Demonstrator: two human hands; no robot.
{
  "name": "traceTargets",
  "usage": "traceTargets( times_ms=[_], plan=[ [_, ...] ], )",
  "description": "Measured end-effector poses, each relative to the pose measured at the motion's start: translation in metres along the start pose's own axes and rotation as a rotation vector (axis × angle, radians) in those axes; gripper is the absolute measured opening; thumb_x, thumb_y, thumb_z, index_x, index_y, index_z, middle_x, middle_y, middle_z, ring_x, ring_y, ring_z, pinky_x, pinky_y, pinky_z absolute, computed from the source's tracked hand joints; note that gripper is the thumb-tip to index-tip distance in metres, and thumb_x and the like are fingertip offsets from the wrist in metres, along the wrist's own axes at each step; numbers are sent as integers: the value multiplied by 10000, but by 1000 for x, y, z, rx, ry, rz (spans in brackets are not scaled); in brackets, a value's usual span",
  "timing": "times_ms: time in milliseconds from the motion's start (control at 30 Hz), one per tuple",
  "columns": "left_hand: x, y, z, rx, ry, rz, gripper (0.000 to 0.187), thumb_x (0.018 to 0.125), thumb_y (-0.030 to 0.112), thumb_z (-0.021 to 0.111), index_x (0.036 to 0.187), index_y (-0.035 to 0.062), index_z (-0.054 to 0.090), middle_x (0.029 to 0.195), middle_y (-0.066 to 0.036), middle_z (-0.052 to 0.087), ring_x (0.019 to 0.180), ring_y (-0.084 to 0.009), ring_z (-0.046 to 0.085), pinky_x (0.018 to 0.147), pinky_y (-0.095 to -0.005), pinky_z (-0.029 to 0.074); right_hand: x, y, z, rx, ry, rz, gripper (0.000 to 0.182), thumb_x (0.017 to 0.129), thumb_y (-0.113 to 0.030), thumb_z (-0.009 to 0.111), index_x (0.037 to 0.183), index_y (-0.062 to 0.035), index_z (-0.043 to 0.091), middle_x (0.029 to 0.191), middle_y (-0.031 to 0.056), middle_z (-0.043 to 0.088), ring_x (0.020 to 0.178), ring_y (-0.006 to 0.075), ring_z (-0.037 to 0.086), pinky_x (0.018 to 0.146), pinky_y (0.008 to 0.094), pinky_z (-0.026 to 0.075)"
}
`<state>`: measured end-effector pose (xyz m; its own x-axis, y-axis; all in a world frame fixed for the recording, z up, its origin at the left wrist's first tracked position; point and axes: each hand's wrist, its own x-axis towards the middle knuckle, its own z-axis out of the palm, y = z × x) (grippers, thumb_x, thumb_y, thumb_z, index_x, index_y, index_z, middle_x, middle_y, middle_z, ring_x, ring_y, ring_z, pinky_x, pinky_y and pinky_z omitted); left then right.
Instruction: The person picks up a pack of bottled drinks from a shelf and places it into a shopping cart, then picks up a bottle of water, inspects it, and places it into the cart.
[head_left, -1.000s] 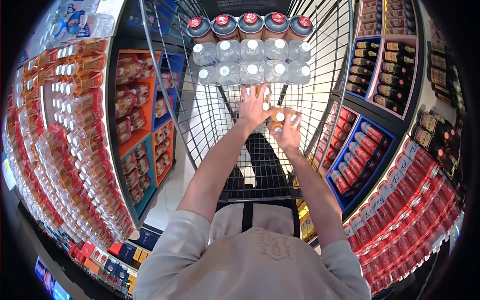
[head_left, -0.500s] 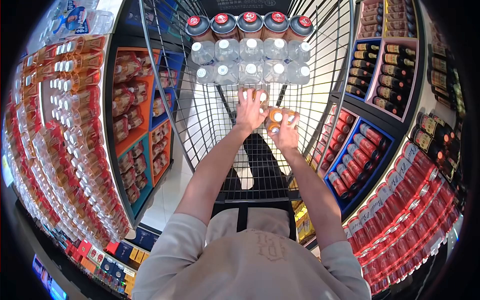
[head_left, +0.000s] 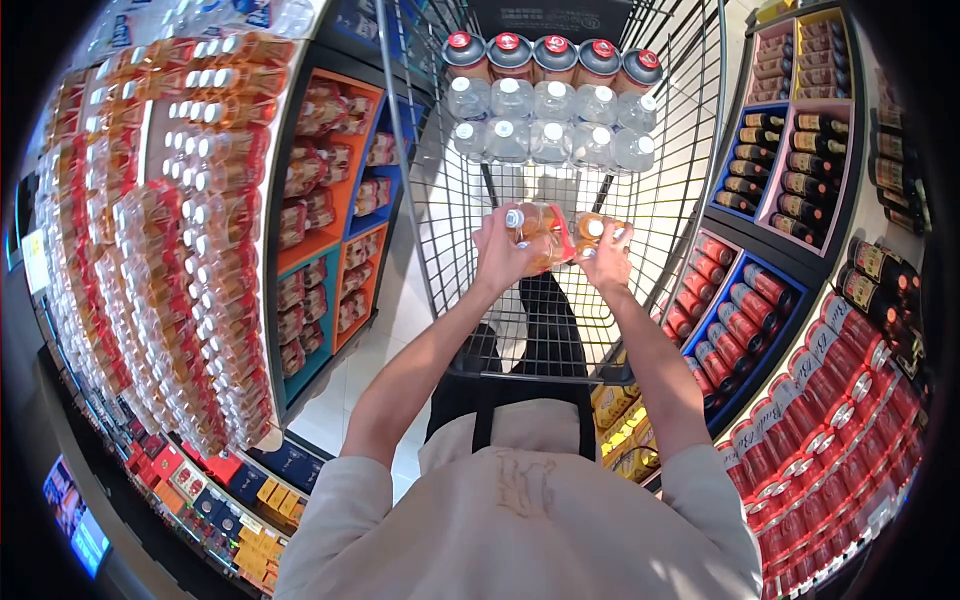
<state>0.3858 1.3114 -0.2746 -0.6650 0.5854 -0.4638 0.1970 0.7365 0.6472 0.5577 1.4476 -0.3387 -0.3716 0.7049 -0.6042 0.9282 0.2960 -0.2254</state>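
Note:
My left hand [head_left: 502,255] is wrapped around amber drink bottles [head_left: 541,232] with white caps and a red label, over the near part of the shopping cart [head_left: 445,250]. Close on its right, my right hand [head_left: 608,262] grips more amber bottles [head_left: 592,228], their white caps facing up. How many bottles each hand has is partly hidden by the fingers. Farther into the cart stand two rows of clear bottles [head_left: 553,142] with white caps. Behind them is a row of dark-topped bottles [head_left: 555,58] with red caps.
Stacked amber bottles [head_left: 235,150] fill the left side, beside coloured cubby shelves [head_left: 330,205]. On the right are shelves of dark bottles [head_left: 815,160] and stacked red cans [head_left: 810,430]. Yellow packs [head_left: 630,440] sit low beside the cart's handle end.
My left hand has drawn back toward me and turned, bringing its bottles into a tilted position beside the right hand's. The camera view has shifted, so the cart appears farther right.

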Motion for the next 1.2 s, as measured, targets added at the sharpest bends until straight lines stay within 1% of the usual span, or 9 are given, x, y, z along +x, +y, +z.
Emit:
traceTargets(
  times_ms=[233, 367, 467, 533, 567, 733, 967, 1067, 1200],
  plan=[
    [-90, 37, -100, -616, 35, -34, 743, 851, 189, 894, 1428, -18, 473, 1299, -167, 615, 1153, -223, 666, 955, -359, 577, -11, 10, -7, 172, -148, 71, 991, 744, -403, 861, 1530, -149, 315, 1603, 307, 139, 1106, 513, 679, 975, 539, 550],
    [-147, 42, -152, -763, 90, -118, 737, 879, 197, 880, 1463, 25, 464, 1253, -118, 632, 1124, -174, 656, 883, -312, 572, -35, 17, -6, 276, -60, -191, 1042, 744, -460, 852, 1523, -50, 294, 1055, 165, 758, 1487, 455, 167, 1108, 523, 474],
    [-185, 28, -175, -928, 109, -164, 739, 896, 188, 862, 1486, 37, 444, 1289, -117, 607, 1160, -179, 641, 891, -318, 574, -94, -15, -60, 433, -19, -226, 939, 755, -413, 889, 1489, -62, 421, 1373, 210, 591, 1426, 419, 300, 1163, 500, 426],
    [-211, 15, -189, -1107, 80, -207, 728, 935, 166, 822, 1518, 49, 403, 1371, -128, 563, 1230, -200, 622, 927, -339, 580, -125, -27, -88, 480, 3, -249, 917, 784, -395, 913, 1501, -64, 447, 1508, 218, 394, 1338, 369, 449, 1021, 448, 552],
    [-227, 19, -201, -1160, 68, -251, 706, 962, 182, 784, 1543, 88, 394, 1389, -113, 561, 1305, -218, 579, 997, -377, 554, -160, -56, -127, 692, -163, -177, 930, 829, -377, 907, 1542, -64, 399, 1532, 204, 292, 1205, 315, 603, 803, 344, 625],
    [-298, -37, -219, -1411, 86, -213, 682, 1009, 247, 706, 1587, 146, 360, 1459, -100, 542, 1401, -250, 517, 1137, -452, 470, -234, -83, -178, 903, -363, -291, 831, 898, -271, 852, 1539, -65, 365, 1351, 161, 589, 1114, 264, 695, 703, 312, 624],
    [-424, -160, -210, -1816, 144, 101, 704, 1037, 333, 634, 1634, 130, 322, 1625, -100, 451, 1480, -284, 471, 1218, -505, 401, -348, -142, -161, 628, -316, -615, 849, 833, -181, 885, 1532, -63, 418, 1456, 94, 380, 1196, 293, 624, 791, 369, 622],
    [-490, -215, -188, -1979, 143, 163, 727, 1054, 492, 534, 1633, 93, 353, 1640, -115, 447, 1485, -301, 464, 1234, -522, 378, -398, -172, -125, 576, -364, -661, 919, 816, -205, 893, 1568, -82, 380, 1351, 147, 606, 1121, 273, 680, 763, 363, 655],
    [-566, -235, -187, -1993, 384, 25, 969, 966, 766, 439, 1672, 120, 288, 1673, -160, 389, 1509, -415, 412, 1247, -622, 319, -441, -204, -58, 465, -451, -856, 897, 805, -187, 891, 1546, -74, 398, 1371, 139, 582, 1134, 283, 673, 771, 345, 651]
  ],
)
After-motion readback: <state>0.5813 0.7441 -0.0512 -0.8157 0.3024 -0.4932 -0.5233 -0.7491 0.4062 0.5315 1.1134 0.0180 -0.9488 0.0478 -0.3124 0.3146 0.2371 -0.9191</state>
